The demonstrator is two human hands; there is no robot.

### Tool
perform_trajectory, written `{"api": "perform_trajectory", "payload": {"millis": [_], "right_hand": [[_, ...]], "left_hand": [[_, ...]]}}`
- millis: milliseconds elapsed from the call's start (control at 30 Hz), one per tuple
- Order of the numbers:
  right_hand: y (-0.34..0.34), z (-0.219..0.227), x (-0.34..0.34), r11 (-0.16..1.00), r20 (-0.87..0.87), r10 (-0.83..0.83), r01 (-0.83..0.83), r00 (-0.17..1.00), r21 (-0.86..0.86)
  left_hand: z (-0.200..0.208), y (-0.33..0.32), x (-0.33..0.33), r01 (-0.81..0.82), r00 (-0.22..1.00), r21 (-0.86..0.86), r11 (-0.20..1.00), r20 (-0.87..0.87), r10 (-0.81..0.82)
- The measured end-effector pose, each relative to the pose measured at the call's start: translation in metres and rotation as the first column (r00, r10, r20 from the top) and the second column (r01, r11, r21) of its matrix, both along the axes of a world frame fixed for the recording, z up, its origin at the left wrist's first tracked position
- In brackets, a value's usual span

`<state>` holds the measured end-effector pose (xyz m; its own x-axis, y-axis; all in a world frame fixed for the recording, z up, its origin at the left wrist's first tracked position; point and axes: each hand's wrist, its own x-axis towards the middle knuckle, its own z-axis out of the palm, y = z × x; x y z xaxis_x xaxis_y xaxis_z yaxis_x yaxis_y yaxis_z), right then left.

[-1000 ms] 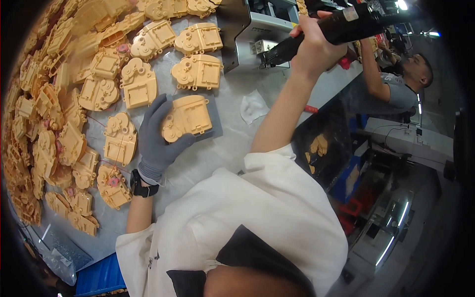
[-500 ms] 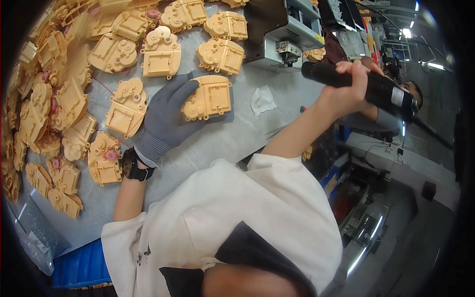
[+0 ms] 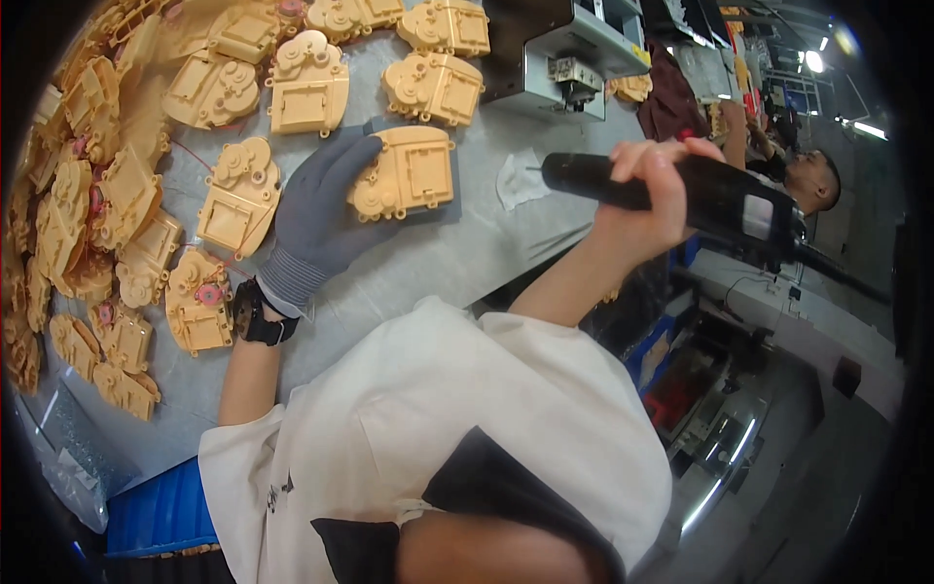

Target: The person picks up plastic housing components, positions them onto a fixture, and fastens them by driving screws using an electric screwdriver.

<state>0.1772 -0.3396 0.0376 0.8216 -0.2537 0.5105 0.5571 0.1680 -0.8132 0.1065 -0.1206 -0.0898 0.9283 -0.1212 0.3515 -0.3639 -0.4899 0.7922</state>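
My gloved left hand grips a yellow plastic housing by its left side. The housing sits over a dark grey block, its rectangular recess and round gear-shaped bosses facing up. My bare right hand is wrapped round a black electric screwdriver, held nearly level above the table's right side. Its thin bit points left toward the housing, clear of it. Between tool and housing lies a crumpled white cloth or paper.
Several similar housings are spread across the grey table, heaped high at the left. A grey machine stands at the back right. A blue crate is below the near left edge. At the right, another person is close by.
My right hand has brought the screwdriver left and a little nearer, with its bit closer to the housing. My left hand keeps its hold, and the whole view has shifted slightly.
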Motion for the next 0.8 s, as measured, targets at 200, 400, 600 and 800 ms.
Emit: {"api": "perform_trajectory", "payload": {"millis": [200, 400, 600, 800], "right_hand": [[-0.022, 0.019, 0.057, 0.981, 0.149, -0.179, 0.188, 0.972, -0.047], [-0.013, 0.000, 0.091, 0.964, 0.068, -0.188, 0.198, 0.980, -0.179], [-0.022, -0.034, 0.053, 0.977, -0.040, -0.113, 0.104, 0.993, -0.188], [-0.025, -0.003, 0.040, 0.983, 0.076, -0.182, 0.181, 0.980, 0.021]], "left_hand": [[-0.003, -0.001, -0.004, -0.008, 0.999, 0.030, 1.000, 0.037, 0.007], [-0.001, -0.003, -0.008, -0.015, 0.999, 0.008, 1.000, -0.031, 0.015], [-0.009, 0.001, -0.005, -0.036, 0.998, 0.014, 0.999, -0.043, 0.036], [-0.002, -0.003, -0.007, -0.036, 0.999, 0.001, 0.999, -0.023, 0.036]]}}
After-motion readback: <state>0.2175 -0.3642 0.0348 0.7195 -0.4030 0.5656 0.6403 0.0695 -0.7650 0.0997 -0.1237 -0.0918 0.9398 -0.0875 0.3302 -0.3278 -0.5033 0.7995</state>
